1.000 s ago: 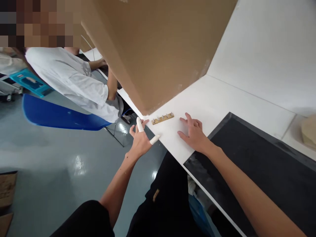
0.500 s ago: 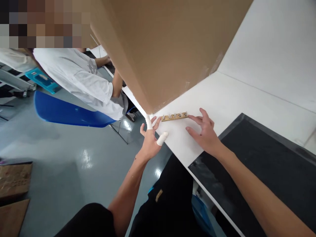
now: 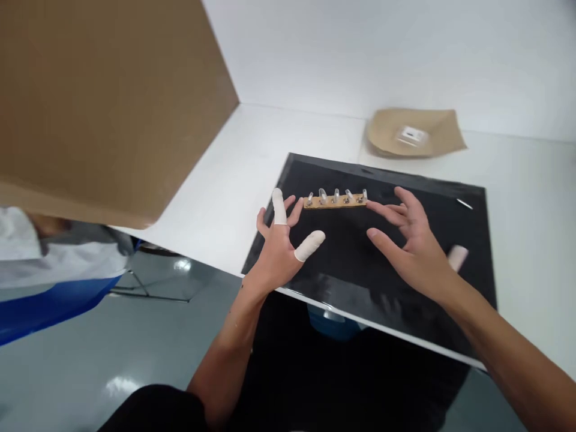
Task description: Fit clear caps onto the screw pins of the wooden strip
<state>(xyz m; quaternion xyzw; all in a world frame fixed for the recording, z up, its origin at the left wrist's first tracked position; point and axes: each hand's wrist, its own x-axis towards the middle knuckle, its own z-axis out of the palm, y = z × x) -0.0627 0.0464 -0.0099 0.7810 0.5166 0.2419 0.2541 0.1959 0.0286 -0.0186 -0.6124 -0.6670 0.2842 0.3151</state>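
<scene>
A narrow tan strip, with several small clear upright pieces along it, spans the gap between my two hands over the black mat. My left hand wears white finger covers on its thumb and index finger, both held away from the strip. Another fingertip of that hand meets the strip's left end. At the right end presses the index fingertip of my right hand, its thumb spread apart. Pinned end to end, the strip is held by both hands together. Whether it touches the mat, I cannot tell.
A brown paper tray holding a small clear packet lies at the back. A big cardboard panel stands on the left. On the mat's right are a thin white stick and a pale pinkish piece. A person's white sleeve shows at left.
My view has swung to the right. Both hands have brought the strip from the white tabletop beside the cardboard to over the black mat, keeping its ends between their fingertips.
</scene>
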